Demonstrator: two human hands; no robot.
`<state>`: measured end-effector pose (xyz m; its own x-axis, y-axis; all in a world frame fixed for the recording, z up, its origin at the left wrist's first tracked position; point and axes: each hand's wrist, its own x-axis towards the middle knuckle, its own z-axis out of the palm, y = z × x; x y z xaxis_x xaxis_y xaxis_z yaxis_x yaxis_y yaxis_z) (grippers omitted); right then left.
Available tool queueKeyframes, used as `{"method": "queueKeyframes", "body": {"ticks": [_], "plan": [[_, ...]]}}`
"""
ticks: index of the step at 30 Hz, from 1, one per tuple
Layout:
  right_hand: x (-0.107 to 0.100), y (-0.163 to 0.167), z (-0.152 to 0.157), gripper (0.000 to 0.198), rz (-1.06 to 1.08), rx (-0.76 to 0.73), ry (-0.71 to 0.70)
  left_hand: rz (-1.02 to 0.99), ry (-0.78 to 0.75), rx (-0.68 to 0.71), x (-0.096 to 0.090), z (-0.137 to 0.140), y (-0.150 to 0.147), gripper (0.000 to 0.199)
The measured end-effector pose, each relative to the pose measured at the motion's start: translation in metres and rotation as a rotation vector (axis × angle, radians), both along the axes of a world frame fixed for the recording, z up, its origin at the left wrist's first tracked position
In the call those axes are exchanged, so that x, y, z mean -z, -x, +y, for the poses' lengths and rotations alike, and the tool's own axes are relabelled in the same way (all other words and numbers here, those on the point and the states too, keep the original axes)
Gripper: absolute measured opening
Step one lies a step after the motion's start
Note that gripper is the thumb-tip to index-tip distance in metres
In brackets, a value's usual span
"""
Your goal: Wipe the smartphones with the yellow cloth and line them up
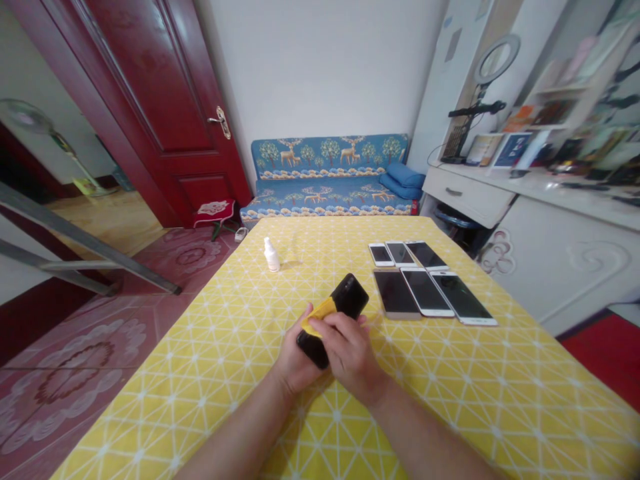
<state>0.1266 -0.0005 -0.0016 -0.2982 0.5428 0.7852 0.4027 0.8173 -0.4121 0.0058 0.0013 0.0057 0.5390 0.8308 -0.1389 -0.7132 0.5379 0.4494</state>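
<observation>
A black smartphone [354,295] is held tilted above the yellow patterned tablecloth [225,360]. My left hand [294,357] grips it from below and along its left edge. Over the phone's upward face lies my right hand [350,347], its fingers closed on a yellow cloth [320,316] that touches the phone. Part of the cloth and the phone's middle are hidden under those fingers. Farther off on the left stands a white spray bottle [271,256], upright. To the right, several phones [425,291] lie flat in two rows, dark screens up.
Past the table's far edge is a blue bench sofa [320,180] with a deer pattern. At the right a white cabinet [565,247] carries a ring light [497,59] and assorted items. A red stool [215,211] and metal ladder legs [100,247] stand on the left.
</observation>
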Motion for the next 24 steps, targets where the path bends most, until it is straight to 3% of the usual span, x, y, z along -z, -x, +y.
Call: {"method": "queueKeyframes", "body": {"ticks": [4, 7, 10, 14, 18, 24], "plan": [[0.002, -0.019, 0.023, 0.037, 0.078, 0.206, 0.023, 0.017, 0.051, 0.016, 0.008, -0.002, 0.002, 0.025], [0.004, -0.035, 0.037, 0.034, 0.121, 0.329, 0.082, 0.010, -0.021, 0.111, 0.012, -0.003, 0.000, 0.048], [0.006, -0.043, 0.041, 0.032, 0.143, 0.374, 0.141, -0.023, -0.023, 0.134, 0.014, -0.002, -0.002, 0.054], [0.009, -0.036, 0.033, 0.032, 0.168, 0.359, 0.218, -0.042, 0.061, 0.072, 0.015, 0.003, 0.001, 0.044], [0.012, -0.018, 0.022, 0.032, 0.172, 0.245, 0.246, -0.090, 0.109, -0.050, 0.010, 0.009, 0.008, 0.035], [0.009, -0.009, 0.009, 0.032, 0.168, 0.116, 0.326, -0.102, 0.094, -0.176, 0.007, 0.013, 0.013, 0.033]]}}
